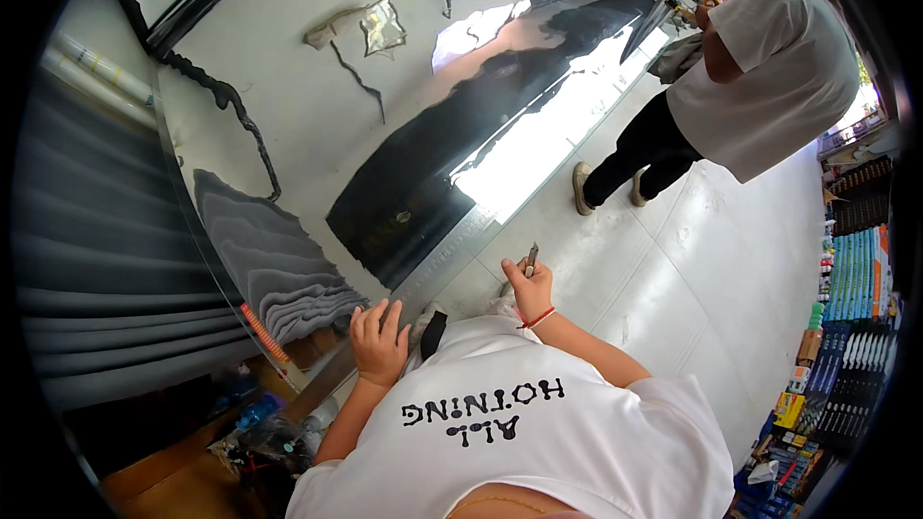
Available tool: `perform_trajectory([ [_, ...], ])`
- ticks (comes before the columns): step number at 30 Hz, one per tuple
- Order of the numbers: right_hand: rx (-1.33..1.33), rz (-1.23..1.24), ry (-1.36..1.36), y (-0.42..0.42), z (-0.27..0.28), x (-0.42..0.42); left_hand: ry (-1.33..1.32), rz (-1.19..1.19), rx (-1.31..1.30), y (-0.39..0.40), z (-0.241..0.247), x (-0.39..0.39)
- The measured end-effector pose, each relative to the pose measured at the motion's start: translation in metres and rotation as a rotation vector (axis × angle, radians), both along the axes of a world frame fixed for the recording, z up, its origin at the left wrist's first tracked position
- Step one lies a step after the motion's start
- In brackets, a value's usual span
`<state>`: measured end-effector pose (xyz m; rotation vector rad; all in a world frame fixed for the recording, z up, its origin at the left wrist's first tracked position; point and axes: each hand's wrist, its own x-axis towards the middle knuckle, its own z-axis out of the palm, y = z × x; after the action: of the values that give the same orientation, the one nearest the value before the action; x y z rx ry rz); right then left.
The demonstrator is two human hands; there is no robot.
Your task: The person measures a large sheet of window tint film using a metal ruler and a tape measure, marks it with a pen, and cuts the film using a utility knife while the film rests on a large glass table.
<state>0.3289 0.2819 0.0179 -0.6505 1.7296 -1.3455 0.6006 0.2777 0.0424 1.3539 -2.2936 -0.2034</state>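
My right hand grips a snap-off utility knife, its blade pointing away from me over the floor. A red bracelet circles that wrist. My left hand has its fingers spread at the near corner of a wide worktable, holding nothing. Whether its fingertips touch the table cannot be told. Before me lies a large glossy, reflective sheet with a rippled surface and bright reflections. A translucent border strip runs along the table's edge on my side.
Another person stands by the table's far right end, hands near its edge. Grey curtain and white rolls are at left. Shelves with boxed goods line the right. Clutter sits low left; tiled floor lies between.
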Motion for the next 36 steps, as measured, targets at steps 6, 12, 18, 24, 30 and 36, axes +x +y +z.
perform_trajectory([
  [6, 0.123, -0.065, -0.152, -0.05, -0.007, -0.017, -0.007, 0.008, -0.044, 0.01, -0.005, -0.003],
  [12, -0.014, 0.094, -0.059, -0.076, -0.028, -0.023, -0.077, 0.002, -0.053, 0.014, 0.001, -0.018],
  [18, 0.049, 0.281, -0.101, -0.073, -0.023, -0.046, -0.167, 0.092, -0.014, 0.029, -0.009, -0.042],
  [24, -0.068, 0.393, -0.271, -0.063, -0.015, -0.077, -0.176, 0.093, -0.043, 0.038, -0.03, -0.062],
  [30, -0.17, 0.393, -0.427, -0.034, 0.008, -0.125, 0.005, 0.072, 0.206, 0.05, -0.026, -0.098],
  [36, -0.441, 0.328, -0.363, -0.018, 0.038, -0.172, 0.181, 0.059, 0.373, 0.043, 0.006, -0.162],
])
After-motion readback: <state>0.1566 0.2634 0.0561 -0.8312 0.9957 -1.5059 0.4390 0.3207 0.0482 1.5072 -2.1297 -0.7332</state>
